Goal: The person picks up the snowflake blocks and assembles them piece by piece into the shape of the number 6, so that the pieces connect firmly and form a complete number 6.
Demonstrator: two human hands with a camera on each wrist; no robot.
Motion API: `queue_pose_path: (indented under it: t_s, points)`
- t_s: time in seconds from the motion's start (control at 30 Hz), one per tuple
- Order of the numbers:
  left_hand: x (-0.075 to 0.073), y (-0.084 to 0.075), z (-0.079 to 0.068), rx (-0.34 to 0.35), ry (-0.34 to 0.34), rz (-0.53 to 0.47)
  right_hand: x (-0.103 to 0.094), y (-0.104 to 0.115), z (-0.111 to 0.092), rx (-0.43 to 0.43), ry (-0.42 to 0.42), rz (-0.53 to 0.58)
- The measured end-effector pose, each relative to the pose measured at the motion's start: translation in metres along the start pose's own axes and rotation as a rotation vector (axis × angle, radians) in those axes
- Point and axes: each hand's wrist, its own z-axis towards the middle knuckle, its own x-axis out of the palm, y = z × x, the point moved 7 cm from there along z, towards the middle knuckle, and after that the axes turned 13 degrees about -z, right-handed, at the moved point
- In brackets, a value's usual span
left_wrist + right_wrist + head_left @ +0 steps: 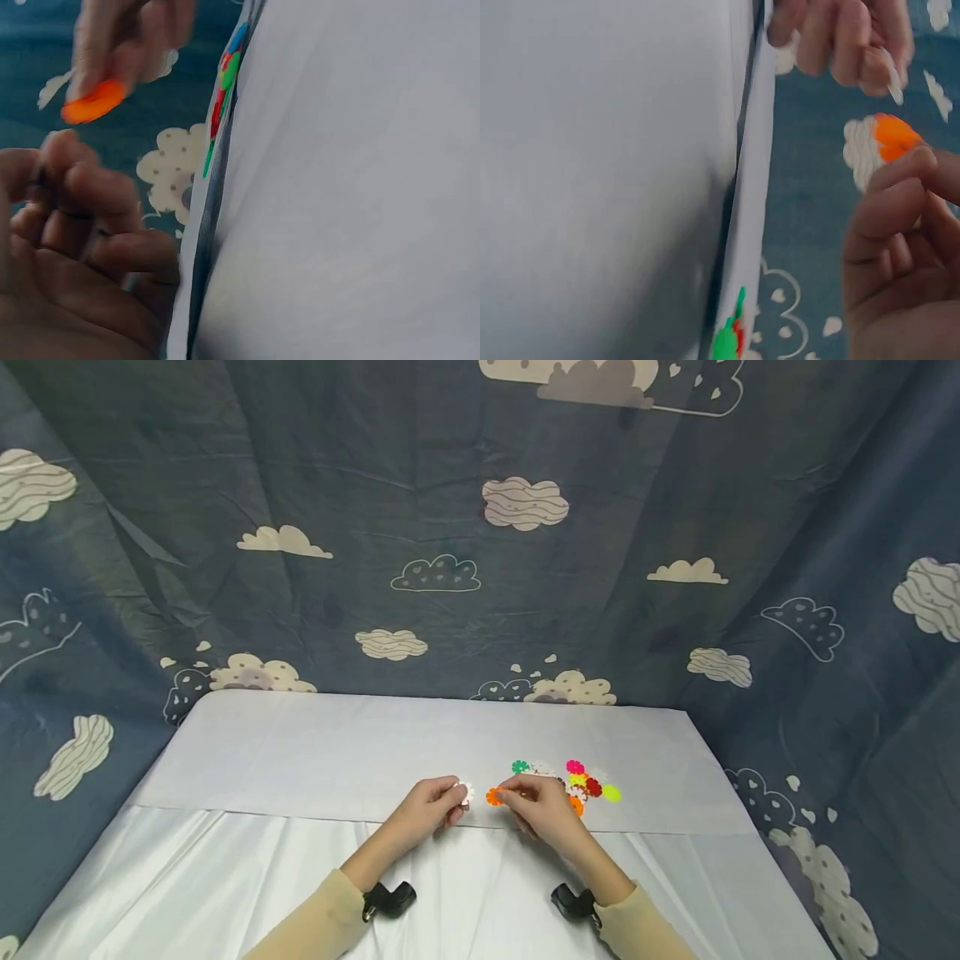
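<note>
Between its thumb and fingers my left hand (426,810) pinches a white flower-shaped plastic disc (468,794). The right wrist view shows that white disc (895,79) edge-on at the fingertips. My right hand (546,812) pinches an orange flower-shaped disc (492,796), its notched rim sticking out toward the left hand. A small gap separates the two discs, both held above the white table. In the left wrist view the orange disc (96,103) hangs just beyond the left fingertips, while the white one is hidden by the fingers.
Beside and behind the right hand lies a loose group of similar discs, among them a green one (520,767), a pink one (575,767), a red one (594,787) and a lime one (612,793). A white cloth covers the table (300,752); a dark cloud-print curtain (450,635) hangs behind.
</note>
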Motion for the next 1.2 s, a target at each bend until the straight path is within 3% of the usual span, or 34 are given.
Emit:
queue_pose_path:
  t_s: [0.2, 0.53, 0.77, 0.9, 1.0, 1.1, 1.2]
  points:
    - [0.009, -0.011, -0.005, 0.039, 0.020, -0.072, -0.003, 0.024, -0.011, -0.182, -0.064, -0.010]
    - [0.017, -0.010, -0.009, -0.021, 0.107, -0.108, -0.006, 0.050, -0.025, -0.499, -0.206, -0.184]
    - [0.014, -0.015, -0.010, 0.012, 0.116, -0.023, -0.001, 0.069, -0.040, -0.779, -0.354, -0.307]
    - [0.013, -0.017, -0.011, 0.029, 0.113, 0.006, 0.006, 0.072, -0.047, -0.832, -0.420, -0.300]
    - [0.016, -0.018, -0.012, 0.016, 0.120, -0.042, 0.006, 0.071, -0.049, -0.847, -0.434, -0.250]
    - [0.019, -0.016, -0.012, -0.015, 0.120, -0.105, 0.004, 0.071, -0.049, -0.854, -0.416, -0.207]
    - [0.022, -0.013, -0.011, -0.040, 0.137, -0.191, 0.005, 0.068, -0.045, -0.788, -0.362, -0.148]
